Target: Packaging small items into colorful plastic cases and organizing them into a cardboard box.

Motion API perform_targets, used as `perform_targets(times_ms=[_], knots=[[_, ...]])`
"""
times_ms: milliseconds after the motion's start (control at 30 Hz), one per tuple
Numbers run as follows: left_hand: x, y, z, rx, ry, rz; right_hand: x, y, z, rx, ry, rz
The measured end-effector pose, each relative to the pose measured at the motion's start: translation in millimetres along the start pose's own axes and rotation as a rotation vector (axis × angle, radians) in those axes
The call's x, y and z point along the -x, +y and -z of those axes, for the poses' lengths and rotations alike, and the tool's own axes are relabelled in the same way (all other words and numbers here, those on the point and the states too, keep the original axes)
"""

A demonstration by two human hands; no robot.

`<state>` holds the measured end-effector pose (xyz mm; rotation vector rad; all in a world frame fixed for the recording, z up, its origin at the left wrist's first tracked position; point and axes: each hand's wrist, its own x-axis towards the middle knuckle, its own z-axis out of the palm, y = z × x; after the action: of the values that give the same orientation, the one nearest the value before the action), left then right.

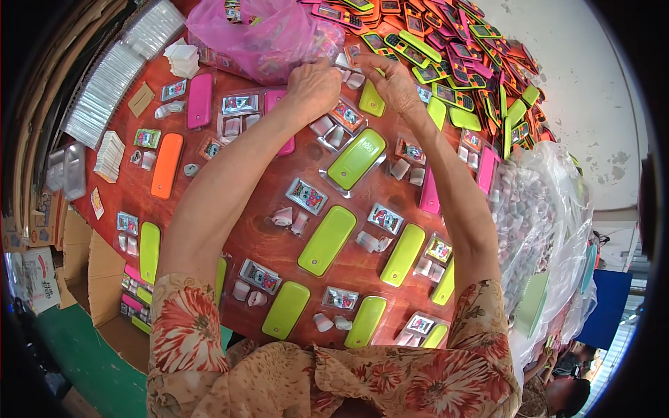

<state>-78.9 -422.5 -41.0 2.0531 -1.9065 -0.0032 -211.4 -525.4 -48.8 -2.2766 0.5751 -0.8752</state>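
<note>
Grip, both hands: left hand (313, 87) and right hand (394, 83) pinched together on a small white plastic piece (346, 64).
Beneath: red-brown wooden counter (265, 240), lime-green oblong plastic toy phones (327, 240), pink plastic bag (265, 31).

A toy-packing workshop: a red table (279, 244) strewn with plastic toy phones (326, 240), clear blister trays (104, 90) stacked far left, bagged parts (529, 209) right.

red-brown table (279, 244) | green toy phones (327, 240), clear blister trays (306, 196), pink bag (258, 31)
</note>
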Motion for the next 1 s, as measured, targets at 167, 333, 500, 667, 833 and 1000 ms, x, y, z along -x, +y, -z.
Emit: perform_targets(times_ms=[167,333,500,667,833,1000], knots=[[2,1,1,0.083,0.058,0.019,4,7,0,0.340,0.017,0.076],[-1,2,-1,0.071,0.032,0.052,-16,20,-6,0.406,0.120,-0.010],[2,-2,-2,0.058,0.055,0.038,-28,12,-23,0.572,0.077,-0.177],[1,-3,-6,0.028,0.081,0.034,-37,20,-18,0.621,-0.005,0.084],[1,-5,-8,-0.035,0.108,0.029,-40,9,-17,0.504,-0.092,-0.015],[1,-1,-5,0.052,0.145,0.058,-31,8,-15,0.644,-0.065,0.081]])
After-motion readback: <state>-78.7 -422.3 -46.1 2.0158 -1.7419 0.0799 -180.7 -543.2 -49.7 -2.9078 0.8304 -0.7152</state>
